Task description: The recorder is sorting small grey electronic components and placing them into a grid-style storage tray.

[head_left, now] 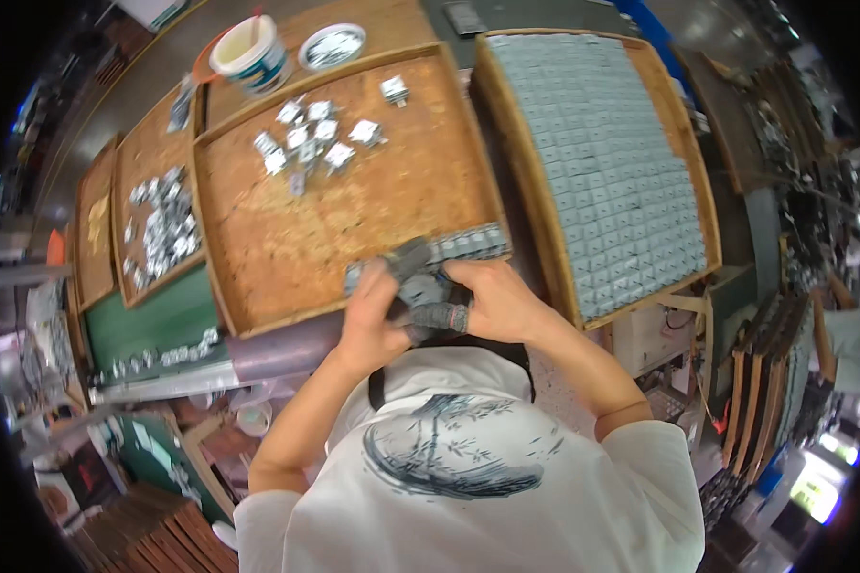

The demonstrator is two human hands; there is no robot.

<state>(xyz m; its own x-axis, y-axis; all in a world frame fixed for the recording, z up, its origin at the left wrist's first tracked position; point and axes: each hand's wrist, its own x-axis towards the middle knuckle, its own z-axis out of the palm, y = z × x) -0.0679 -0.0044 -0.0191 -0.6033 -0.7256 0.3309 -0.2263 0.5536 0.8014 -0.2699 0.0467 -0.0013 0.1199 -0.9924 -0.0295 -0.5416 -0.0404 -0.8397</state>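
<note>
Both my hands meet over the near edge of a shallow wooden tray (pixel 382 205). Between them is a bunched grey work glove (pixel 435 315) with a knitted cuff; whether it is one glove or a pair I cannot tell. My left hand (pixel 368 320) grips it from the left, fingers partly blurred. On the other side my right hand (pixel 497 301) is closed on it, fingertips hidden by the fabric. Just beyond, a row of small metal parts (pixel 468 244) lines the tray's near edge. Loose silvery metal parts (pixel 306 138) lie toward the tray's far side.
To the right stands a wooden tray (pixel 535 224) packed with rows of grey square parts. A smaller tray (pixel 205 250) at the left holds a heap of metal parts. Behind are a white bucket (pixel 248 55) and a bowl of small pieces (pixel 333 46). Stacked boards (pixel 760 382) stand at the right.
</note>
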